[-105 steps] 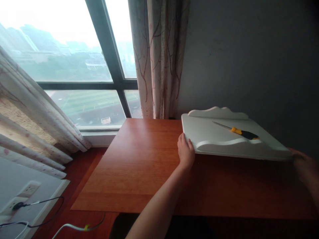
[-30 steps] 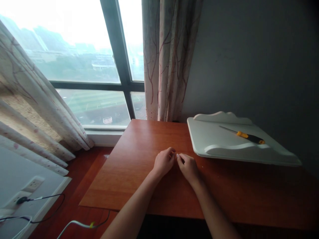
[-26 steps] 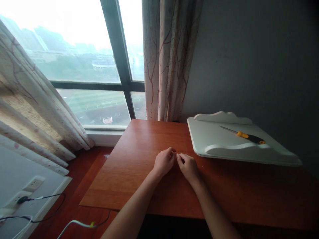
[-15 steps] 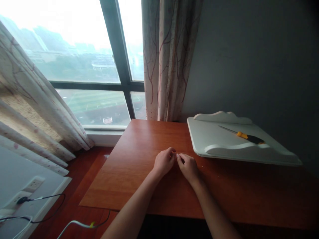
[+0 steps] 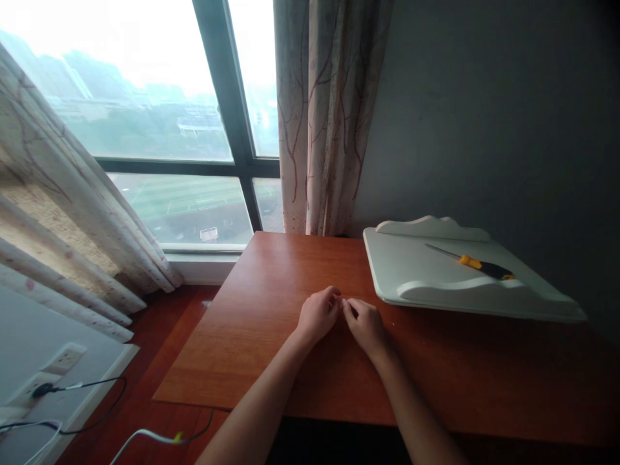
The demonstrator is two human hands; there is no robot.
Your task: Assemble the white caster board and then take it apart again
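My left hand [image 5: 317, 314] and my right hand [image 5: 367, 325] rest side by side on the reddish-brown wooden table [image 5: 271, 336], near its middle. Both have curled fingers, and their fingertips meet. No object shows between them; anything tiny pinched there is too small to make out. To the right lies a white board with wavy raised rails [image 5: 411, 268], flat on the table against the wall. A screwdriver with a yellow and black handle [image 5: 477, 264] lies on the board's far right part, well away from both hands.
A grey wall runs behind the table on the right. A patterned curtain [image 5: 324, 116] hangs at the table's far corner beside a large window [image 5: 145, 116]. Lower left, cables and a wall socket [image 5: 58, 368] sit near the floor.
3.5 s ago both hands gripped the white board's left and right edges. They have let go and come together on the table. Over the last second nothing has moved.
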